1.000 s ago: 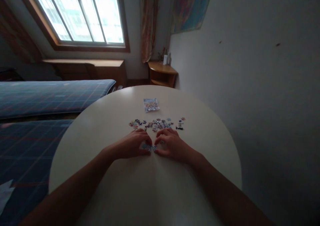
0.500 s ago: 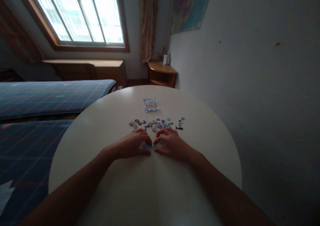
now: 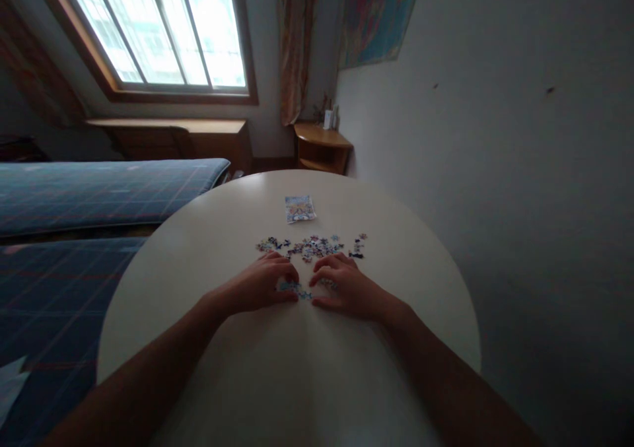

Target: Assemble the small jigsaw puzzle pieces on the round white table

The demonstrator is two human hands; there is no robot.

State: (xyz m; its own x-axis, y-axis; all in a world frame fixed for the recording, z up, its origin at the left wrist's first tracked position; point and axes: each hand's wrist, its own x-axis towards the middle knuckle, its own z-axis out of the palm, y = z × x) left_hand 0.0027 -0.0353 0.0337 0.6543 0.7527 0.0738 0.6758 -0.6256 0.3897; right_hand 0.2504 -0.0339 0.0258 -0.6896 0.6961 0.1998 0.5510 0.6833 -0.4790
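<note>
A small strip of joined bluish jigsaw puzzle pieces (image 3: 304, 295) lies on the round table (image 3: 208, 236) between my hands. My left hand (image 3: 267, 280) curls around its left end, with thumb and fingers on either side of the pieces. Just right of the strip rests my right hand (image 3: 347, 285), thumb and fingers apart in a curve. Under its palm some pale puzzle pieces (image 3: 327, 282) show in part. Beyond both hands spreads a pile of loose puzzle pieces (image 3: 317, 245), mixed in colour.
A small printed picture packet (image 3: 300, 209) lies farther back on the table. Several dark pieces (image 3: 356, 252) sit right of the pile. A plaid mattress (image 3: 109, 196) stands at the left, a corner shelf (image 3: 321, 135) behind, and a white wall (image 3: 495, 189) at the right.
My right hand has drawn slightly right, away from the joined pieces, and the gap between my hands is wider. More of the strip shows now. My left hand stays nearly in place.
</note>
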